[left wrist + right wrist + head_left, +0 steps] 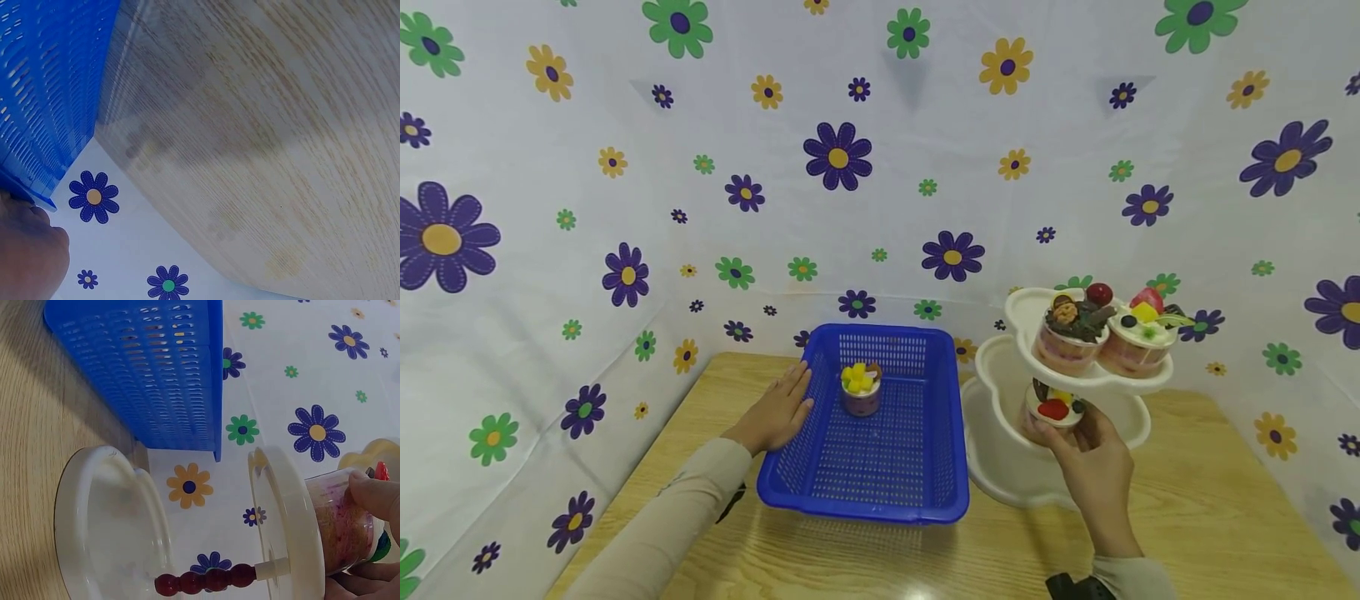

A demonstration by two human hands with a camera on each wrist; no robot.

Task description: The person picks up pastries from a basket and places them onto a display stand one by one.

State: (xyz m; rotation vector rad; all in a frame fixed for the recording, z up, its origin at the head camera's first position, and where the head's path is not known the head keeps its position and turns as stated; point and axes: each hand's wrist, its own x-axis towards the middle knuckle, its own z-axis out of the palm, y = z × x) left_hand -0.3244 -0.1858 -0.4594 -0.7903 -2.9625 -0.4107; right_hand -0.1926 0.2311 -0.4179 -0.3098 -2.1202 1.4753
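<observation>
In the head view my right hand (1099, 471) grips a small clear dessert cup (1051, 414) topped with a strawberry and dark berries. The cup is at the middle tier (1131, 417) of a white tiered stand; in the right wrist view its base meets or nearly meets the tier. On the top tier (1026, 312) sit a chocolate-topped cup (1070, 333) and a fruit-topped cup (1138, 340). My left hand (777, 412) rests with straight fingers on the left rim of a blue basket (880, 467). Inside the basket stands a cup with yellow fruit cubes (861, 390).
The stand's bottom tier (992, 475) lies on the wooden table (1217, 492), close to the basket's right side. Red beaded posts (206, 580) join the tiers. Behind the table hangs a white cloth (895, 208) with printed flowers.
</observation>
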